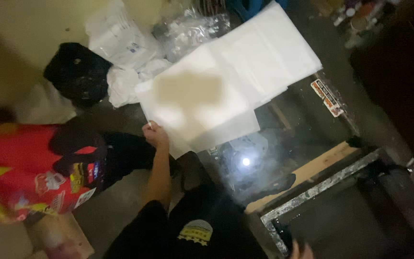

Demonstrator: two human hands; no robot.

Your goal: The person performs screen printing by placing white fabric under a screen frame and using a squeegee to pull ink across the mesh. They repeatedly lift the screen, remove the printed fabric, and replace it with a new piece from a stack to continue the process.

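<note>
My left hand [155, 135] pinches the near left corner of a large white sheet [226, 81] that is spread over a dark glass top [283, 139]. A faint brownish patch shows in the sheet's middle. My bare forearm runs down from that hand to a black sleeve. Only the fingertips of my right hand [301, 250] show at the bottom edge, beside a paint-flecked metal frame [312, 192]. I cannot tell whether it holds anything.
Red printed fabric [25, 168] lies at the left, with a black bag [78, 72] and crumpled white plastic bags [120, 43] behind it. A cardboard strip [312, 168] lies under the glass, which reflects a lamp. Small bottles [360, 17] stand at the top right.
</note>
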